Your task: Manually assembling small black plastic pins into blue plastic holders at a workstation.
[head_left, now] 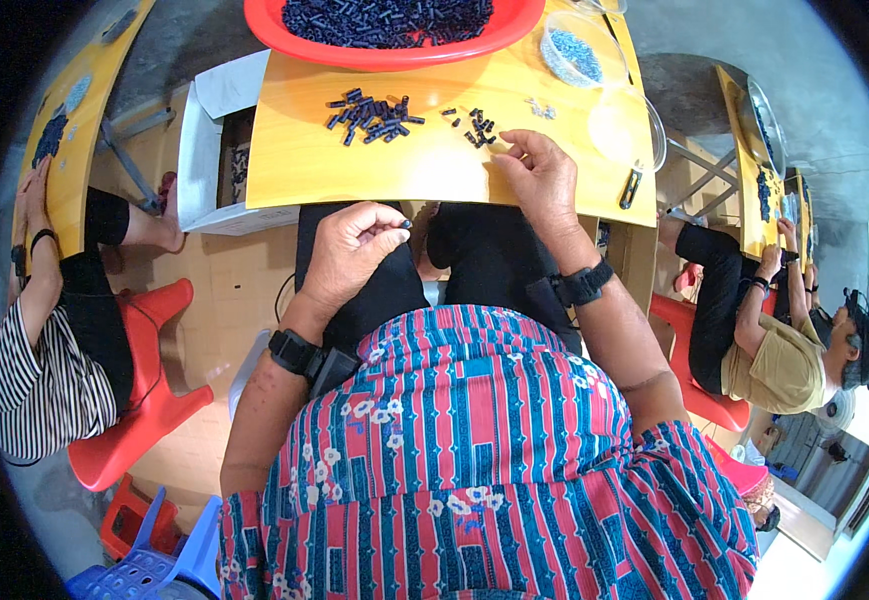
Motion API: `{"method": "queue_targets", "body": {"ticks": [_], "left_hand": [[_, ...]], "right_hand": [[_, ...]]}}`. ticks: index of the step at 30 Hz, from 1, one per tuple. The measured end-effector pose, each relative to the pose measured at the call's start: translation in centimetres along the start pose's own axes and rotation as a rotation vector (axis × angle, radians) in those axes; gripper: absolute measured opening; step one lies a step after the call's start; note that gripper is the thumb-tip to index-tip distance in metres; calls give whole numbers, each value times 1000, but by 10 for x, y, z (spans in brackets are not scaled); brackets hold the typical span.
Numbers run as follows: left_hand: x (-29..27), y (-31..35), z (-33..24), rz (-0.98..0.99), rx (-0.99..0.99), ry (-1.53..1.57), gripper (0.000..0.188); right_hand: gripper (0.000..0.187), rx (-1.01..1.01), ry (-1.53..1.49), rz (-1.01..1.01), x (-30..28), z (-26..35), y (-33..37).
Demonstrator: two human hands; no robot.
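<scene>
My left hand is closed just off the table's near edge, with a small black cylindrical part pinched between thumb and forefinger. My right hand rests over the table's near side, thumb and forefinger apart, and nothing shows between them. Its fingertips are beside a small group of short black pieces. Further left on the yellow table lies a loose pile of dark tube-shaped parts. A few tiny clear pieces lie beyond my right hand.
A red basin full of dark tubes stands at the far edge. A clear tub of small bluish pieces is at far right, a black-handled cutter near the right edge. A white box stands left. Co-workers sit at both sides.
</scene>
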State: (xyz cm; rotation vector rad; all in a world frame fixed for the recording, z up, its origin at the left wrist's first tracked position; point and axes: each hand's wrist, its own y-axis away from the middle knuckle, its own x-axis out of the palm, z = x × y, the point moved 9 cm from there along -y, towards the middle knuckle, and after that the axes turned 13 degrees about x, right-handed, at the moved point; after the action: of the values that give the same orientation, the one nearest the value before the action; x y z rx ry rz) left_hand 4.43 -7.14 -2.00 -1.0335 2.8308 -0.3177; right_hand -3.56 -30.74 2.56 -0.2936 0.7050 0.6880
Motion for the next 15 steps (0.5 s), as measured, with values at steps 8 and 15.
{"method": "queue_targets", "body": {"ticks": [8, 15], "left_hand": [[0, 4, -2, -9, 29, 40, 10], [0, 4, 6, -17, 4, 56, 9]], "right_hand": [[17, -128, 120, -45, 10, 15, -8], [12, 23, -110, 29, 8, 6, -6]]}}
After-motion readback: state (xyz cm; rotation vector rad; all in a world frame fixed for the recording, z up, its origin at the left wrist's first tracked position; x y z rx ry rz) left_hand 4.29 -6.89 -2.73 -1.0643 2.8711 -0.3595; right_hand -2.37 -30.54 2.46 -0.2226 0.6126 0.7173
